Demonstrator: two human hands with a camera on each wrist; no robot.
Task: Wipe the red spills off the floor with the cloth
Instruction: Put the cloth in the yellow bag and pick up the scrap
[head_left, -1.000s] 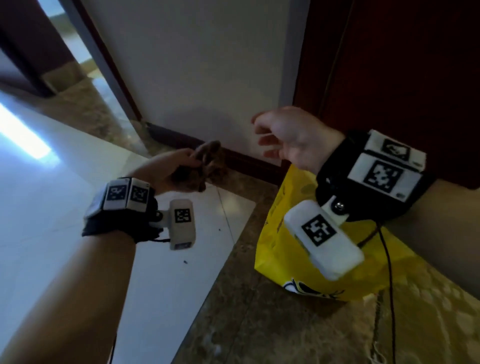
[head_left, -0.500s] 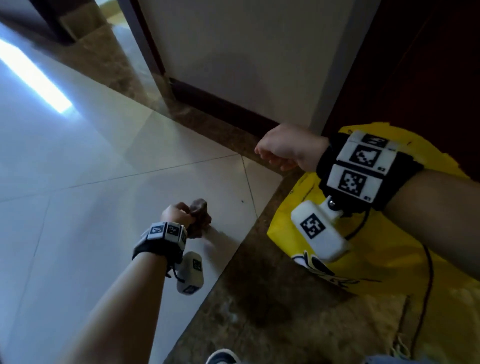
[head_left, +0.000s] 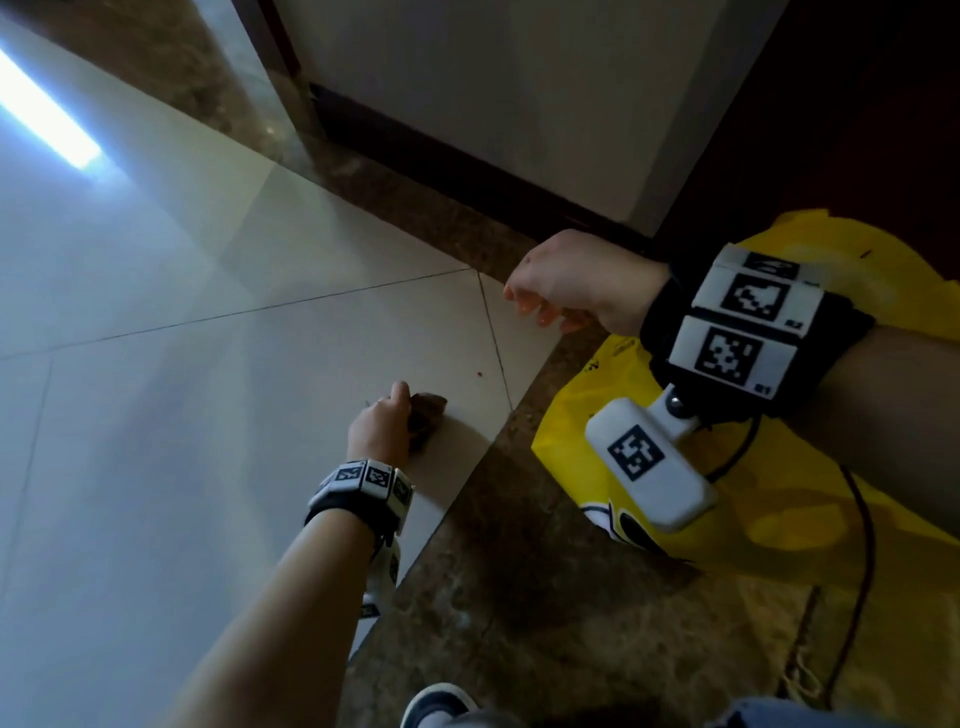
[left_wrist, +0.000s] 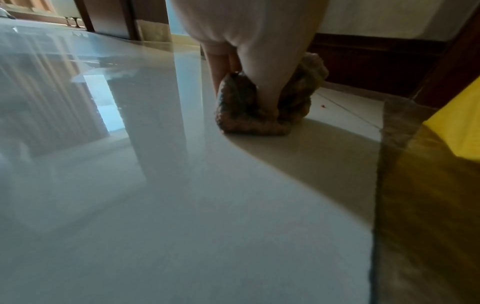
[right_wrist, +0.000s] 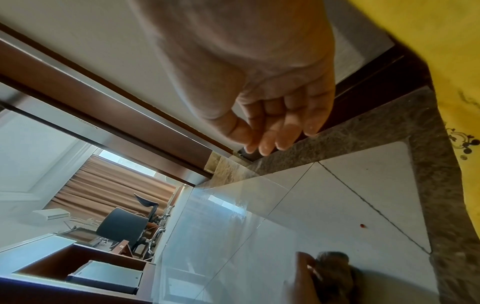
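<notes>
My left hand (head_left: 382, 426) grips a bunched brown cloth (head_left: 426, 418) and holds it down on the pale floor tile (head_left: 234, 395). In the left wrist view the cloth (left_wrist: 259, 115) is wadded around my thumb and touches the floor. A small red spot (head_left: 480, 373) lies on the tile a little beyond and right of the cloth, also seen as a red spot (left_wrist: 323, 106) and a red spot (right_wrist: 362, 226). My right hand (head_left: 561, 291) hovers in the air above the tile corner, fingers loosely curled, holding nothing.
A yellow plastic bag (head_left: 779, 493) lies on the brown marble border (head_left: 519, 571) to the right. A white wall with dark skirting (head_left: 467, 161) stands behind. A dark door (head_left: 857, 130) is at the right. My shoe (head_left: 436, 701) shows at the bottom.
My left hand has come down with the cloth from the air to the floor tile. The right hand has stayed raised over the bag's edge, its fingers curling in.
</notes>
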